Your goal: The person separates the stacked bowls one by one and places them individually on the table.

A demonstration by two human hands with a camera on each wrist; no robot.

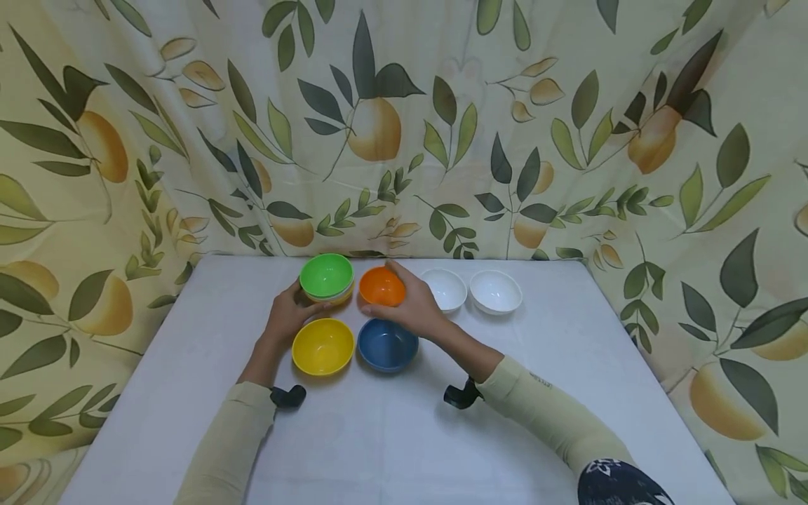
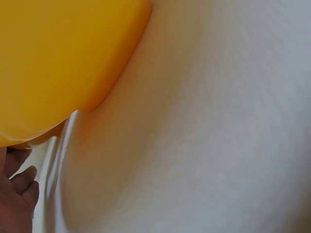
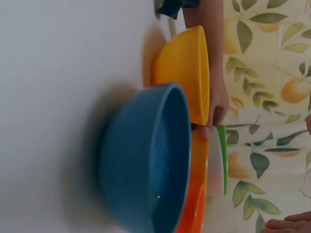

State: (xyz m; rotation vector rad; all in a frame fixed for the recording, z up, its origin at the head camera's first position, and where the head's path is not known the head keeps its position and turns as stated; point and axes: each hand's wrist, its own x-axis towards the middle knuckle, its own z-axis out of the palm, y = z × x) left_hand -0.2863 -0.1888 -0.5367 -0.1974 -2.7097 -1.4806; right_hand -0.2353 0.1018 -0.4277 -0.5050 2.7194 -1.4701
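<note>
The right hand (image 1: 413, 308) curls its fingers over the orange bowl (image 1: 381, 286), which sits on the white worktop (image 1: 391, 435) behind the blue bowl (image 1: 387, 344). The left hand (image 1: 289, 315) grips the side of the green bowl (image 1: 325, 275), nested on a yellowish bowl beneath it, behind the yellow bowl (image 1: 322, 345). Two white bowls (image 1: 495, 290) stand to the right. The step in hand looks like grasping the orange bowl; the next move calls for a clean lift clear of its neighbours
</note>
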